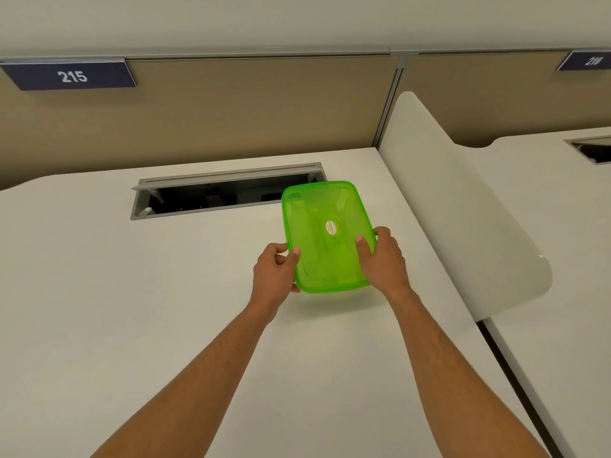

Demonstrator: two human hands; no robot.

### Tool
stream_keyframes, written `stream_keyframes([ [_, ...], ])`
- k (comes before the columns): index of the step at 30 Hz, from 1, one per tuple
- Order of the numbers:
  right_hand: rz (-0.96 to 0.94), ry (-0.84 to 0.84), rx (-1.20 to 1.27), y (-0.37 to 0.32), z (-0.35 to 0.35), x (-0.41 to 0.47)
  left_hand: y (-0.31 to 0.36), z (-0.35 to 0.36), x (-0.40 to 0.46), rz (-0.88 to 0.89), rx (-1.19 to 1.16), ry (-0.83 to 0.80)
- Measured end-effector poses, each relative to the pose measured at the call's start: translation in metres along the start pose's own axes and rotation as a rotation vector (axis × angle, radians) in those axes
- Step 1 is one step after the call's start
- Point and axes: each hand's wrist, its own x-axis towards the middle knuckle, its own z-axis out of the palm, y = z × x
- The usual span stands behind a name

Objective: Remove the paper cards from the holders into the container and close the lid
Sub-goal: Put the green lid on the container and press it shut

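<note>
- Here, a person holds a green translucent container [325, 236] with both hands, its lid [317, 209] on top, above a white counter [132, 309]
- The left hand [276, 276] grips the container's left edge near its front corner, thumb [294, 254] laid over the lid's rim and the fingers curled under the side
- The right hand [383, 259] grips the container's right edge, thumb [362, 247] pressed flat on the lid and the fingers wrapped round the rim
- The container's far end overlaps the right end of an open cable trough [211, 196], a grey-framed slot sunk into the counter just behind and left of the container
- A small oval label [331, 228] sits on the lid near the container's middle, with faint handwriting just below it, too faint to read
- Whether the container touches the counter cannot be told; a soft shadow lies under its near edge
- A white curved divider [463, 209] stands to the right of the container, well apart from it
- Behind the container rises a tan partition [248, 107], carrying a dark sign reading 215 [71, 76] far to the container's left and a second dark sign [587, 61] far to its right
</note>
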Motion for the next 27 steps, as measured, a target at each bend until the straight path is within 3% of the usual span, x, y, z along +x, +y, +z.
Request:
stream_keyframes([
  [10, 0.076, -0.088, -0.058, 0.006, -0.009, 0.015, 0.003, -0.008, 0.008, -0.07, -0.028, -0.043],
  [16, 0.114, -0.019, 0.157, -0.005, -0.011, 0.04, 0.012, -0.006, 0.031, -0.094, -0.011, 0.017],
  [27, 0.212, -0.094, 0.352, -0.035, 0.003, 0.122, 0.034, 0.002, 0.11, -0.204, -0.027, 0.052],
])
